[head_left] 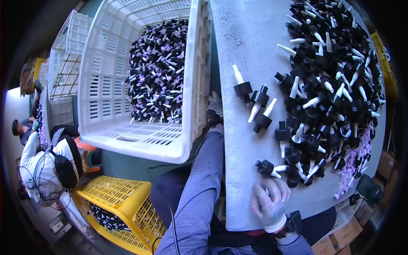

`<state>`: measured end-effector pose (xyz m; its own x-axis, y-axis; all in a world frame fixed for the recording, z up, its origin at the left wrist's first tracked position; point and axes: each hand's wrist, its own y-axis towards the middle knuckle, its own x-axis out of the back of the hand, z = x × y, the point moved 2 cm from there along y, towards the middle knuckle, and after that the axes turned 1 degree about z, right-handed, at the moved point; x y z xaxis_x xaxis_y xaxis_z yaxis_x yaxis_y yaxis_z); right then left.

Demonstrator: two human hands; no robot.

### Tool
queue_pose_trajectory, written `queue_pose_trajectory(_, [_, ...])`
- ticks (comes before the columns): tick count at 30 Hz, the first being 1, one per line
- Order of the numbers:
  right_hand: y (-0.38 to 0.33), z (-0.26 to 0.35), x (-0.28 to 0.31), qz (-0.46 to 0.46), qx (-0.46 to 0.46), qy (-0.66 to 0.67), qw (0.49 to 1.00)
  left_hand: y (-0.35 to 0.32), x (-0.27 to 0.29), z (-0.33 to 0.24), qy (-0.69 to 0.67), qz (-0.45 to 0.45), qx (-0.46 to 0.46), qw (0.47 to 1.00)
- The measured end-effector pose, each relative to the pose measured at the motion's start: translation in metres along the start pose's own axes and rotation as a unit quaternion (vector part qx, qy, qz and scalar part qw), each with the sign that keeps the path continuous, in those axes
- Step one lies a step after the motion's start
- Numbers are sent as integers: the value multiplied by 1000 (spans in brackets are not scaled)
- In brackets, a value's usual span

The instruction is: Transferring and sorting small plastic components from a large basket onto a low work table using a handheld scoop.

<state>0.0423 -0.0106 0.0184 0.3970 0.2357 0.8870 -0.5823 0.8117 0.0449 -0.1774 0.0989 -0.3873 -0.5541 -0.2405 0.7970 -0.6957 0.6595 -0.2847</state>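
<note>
My left hand (216, 104), gloved, reaches down between the white crate and the table's left edge. Its fingers are mostly hidden there, and I cannot see whether they hold anything. On the near part of the table rests my right hand (270, 203), in a pale glove with fingers curled under. What those fingers close on, if anything, is hidden. Just beyond its knuckles lies a black cap with a white nozzle tip (266, 167). A big pile of such black caps (327, 93) covers the table's right side, with a few lying apart to its left.
The white slatted crate (185, 106) holds many black, white and purple pieces. Purple pieces (353, 163) lie at the pile's near right. A yellow crate (123, 193) with black pieces stands lower left. Two people (57, 165) are at the far left. A cable (174, 229) crosses near my left arm.
</note>
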Motion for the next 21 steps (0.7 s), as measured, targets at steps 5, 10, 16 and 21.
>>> queue_pose_trajectory(5, [1,-5,1,21,-10,6,1000,0,-14,7,-12,19,2,1000])
queue_pose_trajectory(10, [-1,-8,-3,32,-15,26,999,1,-18,17,-22,22,5,999])
queue_pose_trajectory(16, [-1,-9,-2,2,-7,34,999,4,-18,22,-52,31,6,998])
queue_pose_trajectory(21, [-2,-9,-1,5,-1,43,999,-9,-14,29,-89,56,11,994])
